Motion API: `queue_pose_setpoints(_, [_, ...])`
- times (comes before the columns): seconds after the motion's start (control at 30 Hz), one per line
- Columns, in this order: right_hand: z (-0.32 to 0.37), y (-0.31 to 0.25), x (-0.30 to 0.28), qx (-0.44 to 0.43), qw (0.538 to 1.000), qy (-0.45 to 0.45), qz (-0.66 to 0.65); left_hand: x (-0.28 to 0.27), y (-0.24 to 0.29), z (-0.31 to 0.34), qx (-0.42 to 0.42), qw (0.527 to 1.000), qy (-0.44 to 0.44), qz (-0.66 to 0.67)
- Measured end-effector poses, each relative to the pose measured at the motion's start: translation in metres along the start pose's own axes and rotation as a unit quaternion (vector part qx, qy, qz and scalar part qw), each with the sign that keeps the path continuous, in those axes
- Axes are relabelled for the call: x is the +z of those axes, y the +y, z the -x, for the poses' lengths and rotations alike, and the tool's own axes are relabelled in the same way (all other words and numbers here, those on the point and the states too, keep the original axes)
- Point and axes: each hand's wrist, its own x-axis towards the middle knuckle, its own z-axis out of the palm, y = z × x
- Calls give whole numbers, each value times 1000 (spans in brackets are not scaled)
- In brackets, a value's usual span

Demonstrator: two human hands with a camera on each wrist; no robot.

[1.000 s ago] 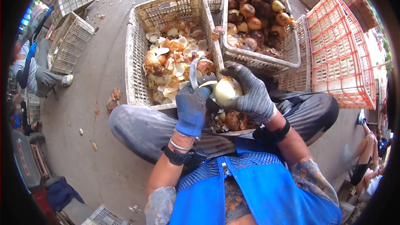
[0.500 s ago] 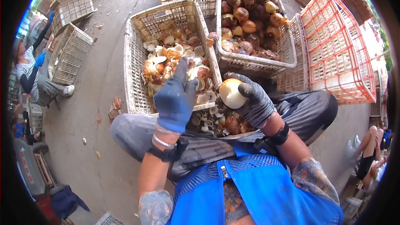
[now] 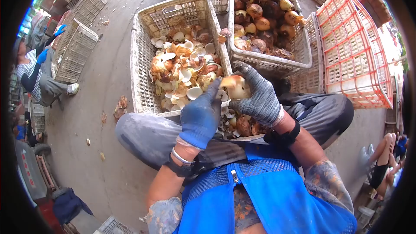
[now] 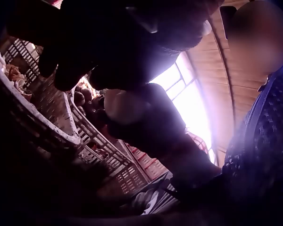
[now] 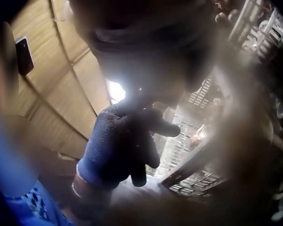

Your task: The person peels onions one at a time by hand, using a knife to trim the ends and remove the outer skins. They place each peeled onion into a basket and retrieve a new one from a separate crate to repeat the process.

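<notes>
The right hand [image 3: 259, 99], in a grey glove, grips a pale onion [image 3: 239, 89] between thumb and fingers above the front crate. A flap of orange-brown skin [image 3: 229, 80] shows on the onion's upper left. The blue-gloved left hand [image 3: 200, 115] is close against the onion's left side, its fingers bent towards the flap. In the left wrist view a thin metallic edge [image 4: 145, 21], probably of a knife, glints in the dark glove. That view also shows the onion [image 4: 125, 106] in the right hand. The right wrist view shows the left hand [image 5: 122, 146] with bent fingers.
A crate [image 3: 137, 67] of peelings stands ahead at the left, beside a crate [image 3: 308, 63] of unpeeled onions. Loose peelings [image 3: 242, 125] lie between the legs. Red-netted crates [image 3: 353, 47] rise at the right. Another person [image 3: 32, 71] sits at the far left.
The left hand moved from the onion towards the peelings crate, then back to the onion. The upright blade seen earlier no longer shows in the head view. The onion has turned in the right hand.
</notes>
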Motion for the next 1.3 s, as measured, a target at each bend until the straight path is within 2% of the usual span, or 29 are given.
queue_pose_setpoints(0.03, [-2, -3, -1, 30, 998, -33, -47, 2, -7, -5, -90, 992, -22, 90])
queue_pose_setpoints(0.07, [-4, 3, 2, -13, 994, -54, -90, 12, -24, -15, -158, 928, 22, 338])
queue_pose_setpoints(0.1, [-5, 5, 6, -16, 994, -60, -90, 4, -34, -25, -188, 874, 37, 447])
queue_pose_setpoints(0.17, [-4, 4, 11, 0, 933, -75, -353, -14, -53, -39, -302, 879, 22, 370])
queue_pose_setpoints(0.2, [-4, 2, 6, 37, 918, -90, -385, -17, -55, -39, -297, 879, 28, 373])
queue_pose_setpoints(0.3, [-4, -2, -5, 49, 912, -78, -401, -13, -60, -17, -302, 853, 43, 423])
queue_pose_setpoints(0.37, [-2, -4, -15, 41, 924, -53, -377, -1, -68, -3, -245, 916, -20, 318])
queue_pose_setpoints(0.4, [0, -18, -30, 39, 938, -16, -345, -8, -59, 0, -252, 930, -22, 267])
queue_pose_setpoints(0.43, [4, -33, -49, 37, 949, 24, -312, -11, -55, 2, -243, 929, -28, 278])
queue_pose_setpoints(0.47, [8, -48, -75, 1, 975, 99, -199, -14, -54, 7, -260, 922, -50, 283])
queue_pose_setpoints(0.5, [12, -58, -108, -33, 982, 169, -83, -16, -54, 10, -278, 914, -72, 286])
queue_pose_setpoints(0.53, [16, -56, -145, -112, 946, 285, 102, -17, -53, 11, -273, 913, -79, 293])
queue_pose_setpoints(0.57, [15, -60, -184, -151, 894, 375, 192, -18, -52, 11, -265, 920, -91, 274])
queue_pose_setpoints(0.63, [16, -64, -280, -92, 792, 400, 453, -11, -58, 14, -251, 927, -110, 257])
queue_pose_setpoints(0.7, [24, -54, -340, -30, 659, 417, 625, 4, -72, 19, -130, 975, -26, 179])
queue_pose_setpoints(0.73, [25, -40, -354, -83, 736, 433, 513, 1, -73, 20, -181, 960, -89, 195])
queue_pose_setpoints(0.8, [2, -30, -311, -76, 856, 387, 335, -19, -51, 14, -211, 946, -108, 222])
queue_pose_setpoints(0.83, [-17, -22, -281, -4, 907, 350, 233, -24, -45, 10, -238, 933, -119, 243])
queue_pose_setpoints(0.87, [-38, 1, -263, 63, 943, 279, 170, -15, -54, 16, -204, 951, -86, 217])
queue_pose_setpoints(0.9, [-59, 21, -246, 168, 963, 153, 146, -8, -62, 19, -204, 950, -88, 217])
queue_pose_setpoints(0.93, [-78, 38, -227, 191, 956, 60, 212, -2, -69, 23, -199, 952, -73, 223])
queue_pose_setpoints(0.97, [-99, 60, -216, 194, 913, -33, 357, 1, -72, 22, -194, 952, -57, 229])
queue_pose_setpoints(1.0, [-111, 88, -208, 160, 899, -95, 396, -13, -55, 14, -228, 940, -75, 241])
queue_pose_setpoints(1.03, [-127, 118, -202, 184, 878, -152, 415, -20, -46, 10, -232, 939, -76, 242])
queue_pose_setpoints(1.07, [-142, 133, -196, 251, 851, -194, 418, -25, -40, 7, -263, 924, -87, 264])
queue_pose_setpoints(1.1, [-153, 146, -187, 260, 831, -221, 440, -28, -37, 3, -294, 907, -98, 284])
queue_pose_setpoints(1.17, [-160, 151, -175, 380, 798, -257, 390, -25, -40, 0, -317, 899, -111, 281])
queue_pose_setpoints(1.23, [-168, 168, -168, 385, 782, -258, 416, -14, -53, 5, -288, 918, -82, 262])
queue_pose_setpoints(1.3, [-188, 177, -162, 353, 699, -365, 503, -19, -45, -6, -326, 903, -99, 262])
